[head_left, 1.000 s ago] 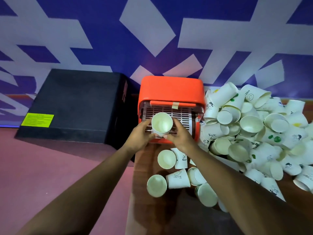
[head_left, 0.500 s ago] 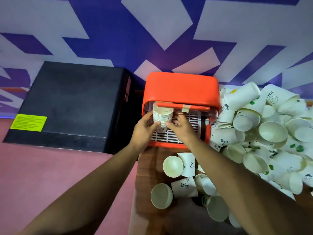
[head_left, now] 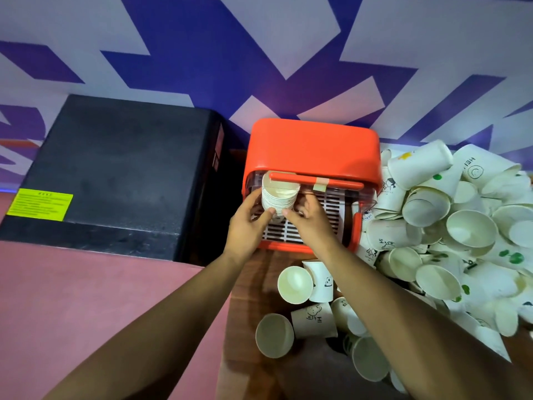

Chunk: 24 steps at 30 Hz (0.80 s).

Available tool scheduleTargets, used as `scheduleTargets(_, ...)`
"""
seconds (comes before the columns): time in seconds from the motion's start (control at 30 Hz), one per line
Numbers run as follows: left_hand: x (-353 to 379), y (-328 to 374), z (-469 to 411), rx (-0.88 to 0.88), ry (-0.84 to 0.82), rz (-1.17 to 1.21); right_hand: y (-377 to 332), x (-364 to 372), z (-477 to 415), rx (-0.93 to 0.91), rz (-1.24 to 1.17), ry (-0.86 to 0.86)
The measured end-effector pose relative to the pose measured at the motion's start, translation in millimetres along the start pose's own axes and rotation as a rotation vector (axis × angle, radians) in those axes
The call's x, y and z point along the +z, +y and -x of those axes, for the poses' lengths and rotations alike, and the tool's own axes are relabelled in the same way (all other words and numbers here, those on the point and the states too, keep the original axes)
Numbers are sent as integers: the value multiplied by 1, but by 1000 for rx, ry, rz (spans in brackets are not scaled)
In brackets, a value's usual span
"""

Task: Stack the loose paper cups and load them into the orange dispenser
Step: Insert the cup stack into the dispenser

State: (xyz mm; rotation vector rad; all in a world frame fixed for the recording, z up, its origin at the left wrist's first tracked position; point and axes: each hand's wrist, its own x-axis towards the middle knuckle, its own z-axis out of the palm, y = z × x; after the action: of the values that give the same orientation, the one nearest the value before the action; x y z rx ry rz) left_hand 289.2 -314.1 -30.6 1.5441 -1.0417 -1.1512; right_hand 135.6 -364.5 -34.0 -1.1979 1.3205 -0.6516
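Observation:
The orange dispenser stands against the wall, its front open over a white slatted tray. A stack of nested white paper cups stands upright at the left side of that opening, its top just under the orange bar. My left hand holds the stack from the left and my right hand holds it from the right, with fingers curled at its lower part. A big heap of loose paper cups lies to the right of the dispenser.
A black box with a yellow label sits left of the dispenser. Several loose cups lie on the wooden table in front, under my right forearm. A pink surface spreads to the left.
The stack went from tilted toward me in front of the dispenser to upright inside its opening. Both hands moved forward with it, and my view shifted closer.

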Motion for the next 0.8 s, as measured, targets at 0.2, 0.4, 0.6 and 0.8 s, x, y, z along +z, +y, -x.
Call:
scheduleTargets(0.2, 3, 2, -8, -14, 24, -8, 0, 6, -11, -3, -8, 36)
scheduleTargets(0.4, 10, -2, -15, -68, 121, -130, -1, 15, -24, -21, 108, 64)
scheduleTargets(0.6, 9, -1, -23, -59, 114, -255, -3, 19, -40, -17, 152, 87)
scheduleTargets(0.8, 10, 3, -27, -126, 42, -269, -14, 12, -39, -11, 252, 75)
